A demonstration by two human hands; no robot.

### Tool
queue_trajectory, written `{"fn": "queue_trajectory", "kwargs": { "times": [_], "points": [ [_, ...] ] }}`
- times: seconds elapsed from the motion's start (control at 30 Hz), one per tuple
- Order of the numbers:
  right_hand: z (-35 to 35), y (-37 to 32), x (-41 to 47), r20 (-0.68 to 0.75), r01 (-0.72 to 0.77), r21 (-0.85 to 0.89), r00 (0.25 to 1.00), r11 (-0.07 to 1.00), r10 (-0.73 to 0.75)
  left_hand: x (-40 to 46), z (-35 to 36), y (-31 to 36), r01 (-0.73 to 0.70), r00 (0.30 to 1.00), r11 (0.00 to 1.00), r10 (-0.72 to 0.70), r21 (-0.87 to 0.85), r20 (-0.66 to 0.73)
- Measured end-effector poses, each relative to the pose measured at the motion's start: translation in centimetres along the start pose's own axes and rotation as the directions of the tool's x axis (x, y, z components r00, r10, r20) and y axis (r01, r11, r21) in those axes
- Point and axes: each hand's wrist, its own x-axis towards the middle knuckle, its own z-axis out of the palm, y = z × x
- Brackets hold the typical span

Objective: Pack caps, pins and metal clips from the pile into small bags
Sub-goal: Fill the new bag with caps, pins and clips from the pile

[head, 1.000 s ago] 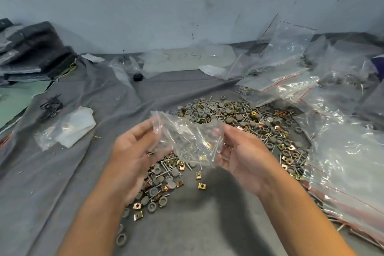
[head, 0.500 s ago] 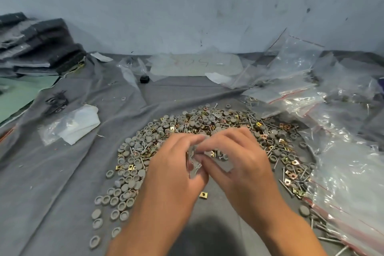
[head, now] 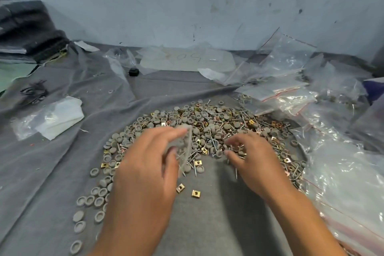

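Head view: both hands over a pile of small hardware on a grey cloth.

Left hand (head: pixel 145 164) pinches a small clear plastic bag (head: pixel 185 149) between thumb and fingers; the bag hangs blurred between the two hands. Right hand (head: pixel 251 158) has its fingers curled down into the heap of grey round caps, thin metal pins and square brass clips (head: pixel 207 124); whether it grips anything I cannot tell. Two loose brass clips (head: pixel 195 193) lie on the grey cloth (head: pixel 207 224) between the wrists. Clear zip bags with red strips (head: pixel 332 151) are heaped right of the right hand.
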Motion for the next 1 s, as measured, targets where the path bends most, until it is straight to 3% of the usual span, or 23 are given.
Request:
{"fn": "queue_trajectory", "kwargs": {
  "times": [0.17,0.43,0.53,0.6,0.67,0.73,0.8,0.87,1.0],
  "points": [
    [2.3,-0.9,0.5,0.052,0.021,-0.042,0.998,0.999,-0.019,-0.3,2.4,-0.9,0.071,0.981,0.997,-0.07,0.0,0.183],
    [2.3,-0.6,0.7,0.011,0.038,-0.067,0.999,0.997,-0.037,-0.8,3.1,-1.3,0.136,0.97,0.99,-0.125,-0.04,0.209],
    [0.4,-1.1,0.2,-0.089,0.035,0.281,0.996,0.959,-0.011,-0.9,3.1,-1.3,0.135,0.955,0.99,-0.121,-0.036,0.27],
    [-1.2,-2.2,-0.6,-0.121,0.128,0.556,0.99,0.821,-0.072,-1.1,3.1,-1.1,0.128,0.947,0.991,-0.113,-0.033,0.302],
    [-2.3,-3.9,-1.9,-0.163,0.27,0.667,0.962,0.695,-0.218,-1.1,3.1,-1.0,0.134,0.942,0.99,-0.115,-0.038,0.314],
    [-2.4,-5.2,-3.1,-0.209,0.399,0.602,0.915,0.692,-0.345,-1.0,3.2,-0.8,0.129,0.942,0.991,-0.114,-0.028,0.316],
    [-1.8,-5.9,-3.6,-0.21,0.476,0.438,0.879,0.762,-0.428,-1.1,3.2,-0.7,0.126,0.938,0.992,-0.11,-0.029,0.328],
    [-1.4,-6.1,-3.7,-0.197,0.488,0.331,0.873,0.808,-0.446,-1.2,3.2,-0.7,0.135,0.938,0.99,-0.114,-0.042,0.328],
    [-1.8,-5.7,-3.4,-0.283,0.506,0.302,0.857,0.808,-0.431,-1.3,3.0,-0.7,0.144,0.942,0.989,-0.124,-0.043,0.312]
  ]
}}
